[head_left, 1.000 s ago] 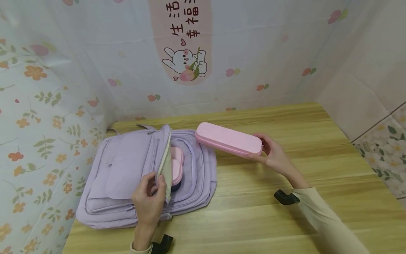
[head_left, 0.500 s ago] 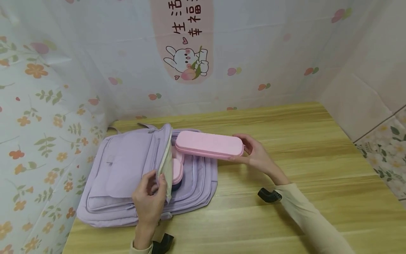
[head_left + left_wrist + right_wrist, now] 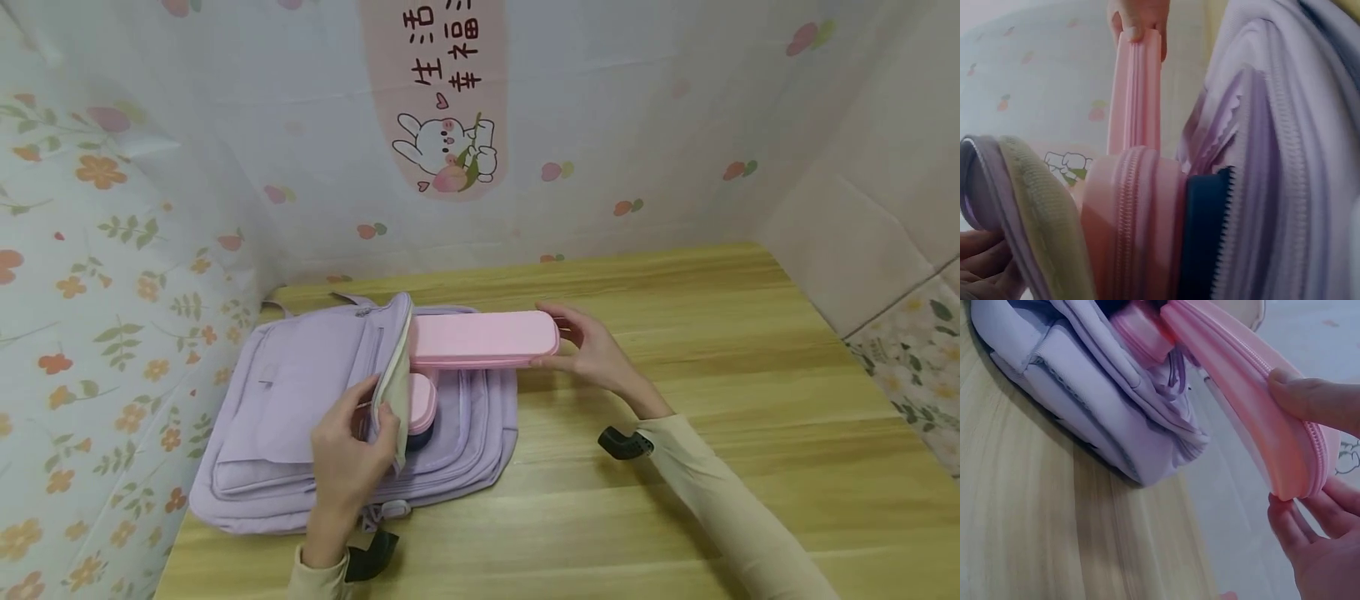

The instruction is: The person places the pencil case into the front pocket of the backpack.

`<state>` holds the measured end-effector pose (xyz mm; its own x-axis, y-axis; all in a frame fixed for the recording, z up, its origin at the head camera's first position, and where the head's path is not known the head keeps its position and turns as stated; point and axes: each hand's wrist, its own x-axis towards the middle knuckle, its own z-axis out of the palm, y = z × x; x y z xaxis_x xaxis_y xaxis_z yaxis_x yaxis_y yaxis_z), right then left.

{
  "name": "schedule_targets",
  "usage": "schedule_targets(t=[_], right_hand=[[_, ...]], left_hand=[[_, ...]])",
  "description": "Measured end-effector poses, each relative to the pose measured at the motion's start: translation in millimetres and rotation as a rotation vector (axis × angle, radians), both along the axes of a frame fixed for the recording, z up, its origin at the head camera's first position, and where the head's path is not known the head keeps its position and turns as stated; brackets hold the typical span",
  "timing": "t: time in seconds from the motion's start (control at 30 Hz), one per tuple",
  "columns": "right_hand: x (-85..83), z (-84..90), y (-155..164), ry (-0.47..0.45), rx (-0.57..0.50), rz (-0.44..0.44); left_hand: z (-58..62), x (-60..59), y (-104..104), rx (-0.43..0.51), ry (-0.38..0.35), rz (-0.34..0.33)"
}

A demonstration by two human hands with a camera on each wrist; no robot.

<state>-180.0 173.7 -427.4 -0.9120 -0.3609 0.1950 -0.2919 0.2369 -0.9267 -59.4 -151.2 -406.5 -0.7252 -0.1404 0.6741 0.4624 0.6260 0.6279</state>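
Note:
A lilac backpack (image 3: 300, 392) lies flat on the table, its top pocket unzipped. My left hand (image 3: 352, 450) pinches the edge of the raised pocket flap (image 3: 397, 400), whose lining is cream. By its right end my right hand (image 3: 600, 350) grips a long pink zippered pencil case (image 3: 487, 335); the case's left end is inside the pocket mouth, behind the flap. Below it in the pocket sits a smaller pink zippered case (image 3: 422, 404), with a dark blue thing (image 3: 1200, 237) beside it. In the right wrist view, thumb and fingers hold the pencil case (image 3: 1241, 394) from opposite sides.
The backpack stands on a wood-grain table (image 3: 675, 333). Behind it hangs a white printed curtain (image 3: 600, 125) with a rabbit picture, and a floral sheet (image 3: 112, 333) is at the left. A buckle (image 3: 393, 508) lies at the bag's near edge.
My right hand has moved left with the pencil case, bringing its left end from beside the bag into the pocket opening. The left hand keeps hold of the flap.

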Motion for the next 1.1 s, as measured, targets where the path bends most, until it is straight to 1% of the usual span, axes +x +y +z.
schedule_targets(t=[0.1, 0.2, 0.4, 0.5, 0.6, 0.73, 0.9, 1.1], right_hand=[[-0.5, 1.0, -1.3, -0.009, -0.028, -0.007], [-1.0, 2.1, -2.9, -0.020, -0.072, -0.006], [1.9, -0.1, -8.3, 0.005, -0.120, -0.009], [5.2, -4.5, -12.3, 0.015, -0.158, -0.023], [8.3, -9.4, -18.5, 0.029, -0.182, -0.055], [9.6, -13.6, -27.5, 0.073, -0.147, -0.110], [8.6, -13.9, -42.8, 0.108, -0.134, -0.159], [9.2, -14.2, -64.5, 0.106, -0.148, -0.167]], left_hand=[[3.7, -2.4, 1.7, -0.007, -0.066, -0.012], [5.3, -3.5, 2.7, 0.000, -0.111, -0.019], [6.8, -7.5, 0.7, 0.114, -0.246, -0.046], [7.4, -8.8, 0.4, 0.142, -0.292, -0.047], [5.9, -8.8, 0.2, 0.172, -0.301, -0.065], [4.2, -9.1, 0.0, 0.237, -0.293, -0.107], [4.3, -9.9, 1.5, 0.259, -0.263, -0.126], [5.1, -11.7, 2.7, 0.262, -0.226, -0.132]])
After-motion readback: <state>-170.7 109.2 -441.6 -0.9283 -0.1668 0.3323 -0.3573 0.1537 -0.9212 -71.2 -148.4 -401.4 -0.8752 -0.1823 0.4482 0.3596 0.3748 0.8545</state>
